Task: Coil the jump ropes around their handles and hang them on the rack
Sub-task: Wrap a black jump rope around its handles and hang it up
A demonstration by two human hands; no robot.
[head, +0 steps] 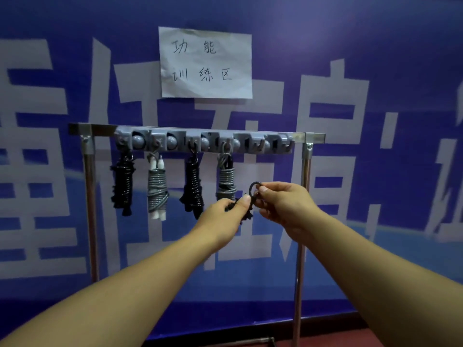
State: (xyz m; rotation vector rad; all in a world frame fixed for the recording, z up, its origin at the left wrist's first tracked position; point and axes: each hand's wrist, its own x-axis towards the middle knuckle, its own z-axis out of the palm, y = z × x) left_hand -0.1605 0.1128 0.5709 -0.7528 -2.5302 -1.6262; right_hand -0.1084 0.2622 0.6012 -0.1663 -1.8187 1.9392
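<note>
From where I sit, the rack (pixel 90 130) starts at the far left: a dull metal bar on two thin steel posts, with a grey plastic hook strip (pixel 203 142) clipped along it, all rounded knobs and small curved hooks.

Four bundles hang from it, all up and left of my grip. Furthest out is a black rope (pixel 123 182), knobbly and tightly spiralled round its handles. Next is a grey rope (pixel 157 190), smooth cord in neat rings over white handles whose ends poke out top and bottom. Then a second black rope (pixel 192 185), the same bumpy coil, tapering at the bottom. Nearest, just above my left thumb, is a second grey rope (pixel 226 180), wound in close rings over dark handles.

My left hand (pixel 221 219) has fingers curled round a fifth rope (pixel 246 214), black and beaded; only lumpy bits show between fingers and past the thumb. It sits below the strip, off any hook.

Touching it on the right, my right hand (pixel 283 204) pinches a small black loop (pixel 255 188) between thumb and forefinger, a smooth round ring standing up above the bundle. The free hooks at the strip's right end lie above this hand.

Behind everything is a glossy blue wall (pixel 375 46) with big pale characters, and a creased handwritten paper (pixel 205 62) stuck high above the grip.
</note>
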